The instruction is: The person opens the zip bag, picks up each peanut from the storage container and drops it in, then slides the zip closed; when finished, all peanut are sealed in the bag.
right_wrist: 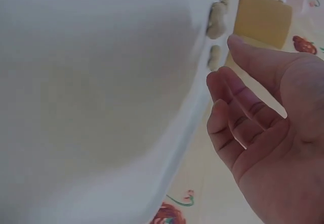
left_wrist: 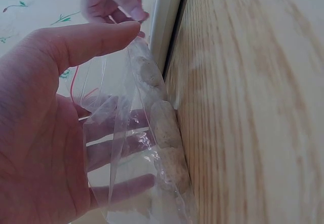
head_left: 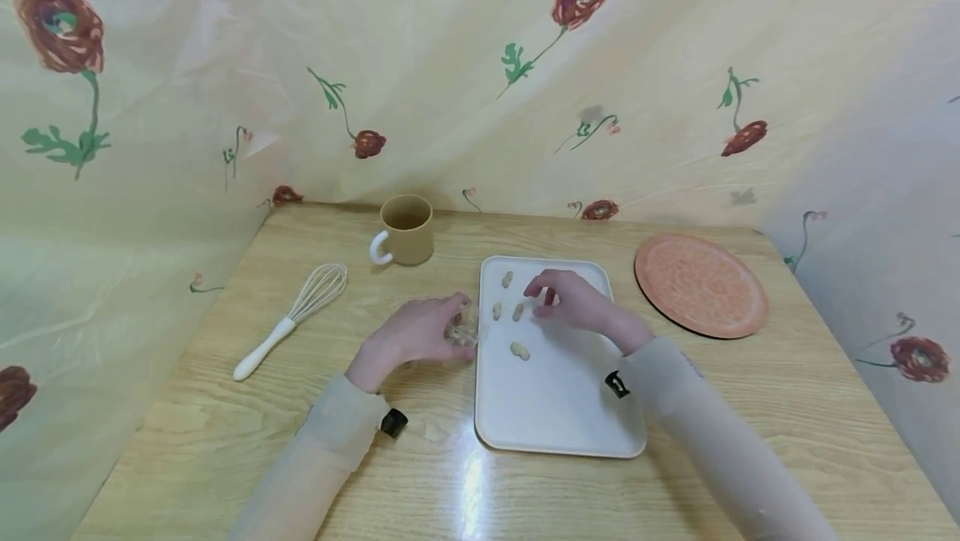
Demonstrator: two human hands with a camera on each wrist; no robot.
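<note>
My left hand (head_left: 420,331) is at the left edge of the white tray (head_left: 555,408), its thumb and fingers around a clear zip bag (head_left: 462,326). In the left wrist view, peanuts (left_wrist: 167,125) show through the bag's plastic, low against the wood. Several unshelled peanuts (head_left: 520,351) lie apart on the tray's left half. Over the tray, my right hand (head_left: 573,301) hovers just right of a peanut (head_left: 518,313). Its thumb and fingers are loosely bent and apart, and the right wrist view shows nothing between them.
A tan mug (head_left: 412,241) with a white handle stands behind the left hand. To the left lies a white whisk (head_left: 288,324). On the right is a round pinkish-orange mat (head_left: 701,284). Flower-patterned cloth (head_left: 450,66) hangs around the wooden table (head_left: 420,474).
</note>
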